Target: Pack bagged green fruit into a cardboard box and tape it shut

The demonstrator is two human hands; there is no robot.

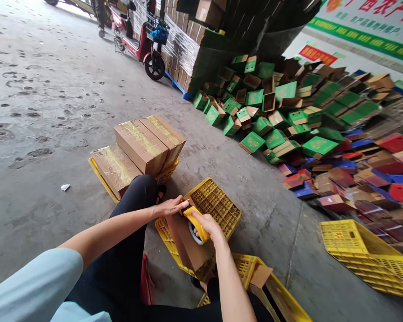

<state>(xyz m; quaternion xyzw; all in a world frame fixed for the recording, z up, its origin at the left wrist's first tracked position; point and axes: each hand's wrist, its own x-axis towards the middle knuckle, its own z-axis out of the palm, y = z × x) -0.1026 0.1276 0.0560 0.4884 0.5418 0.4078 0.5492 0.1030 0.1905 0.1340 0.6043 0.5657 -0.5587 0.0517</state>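
A brown cardboard box (191, 239) stands between my knees on an upturned yellow crate (218, 197). My right hand (206, 226) is closed around a roll of yellow packing tape (199, 223), held just over the top of the box. Some of the roll's ring shows below my fingers. At the far end of the box lies my left hand (175, 205), its fingers stretched out at the edge next to the front of the tape. Whether the tape's end sticks to the cardboard there is too small to tell.
Taped boxes (141, 145) are stacked on a yellow crate to the left. Another yellow crate (251, 268) with an open carton (262, 275) is by my right leg. Further yellow crates (366, 255) stand right. Behind are heaped green cartons (275, 120) and a red scooter (137, 40).
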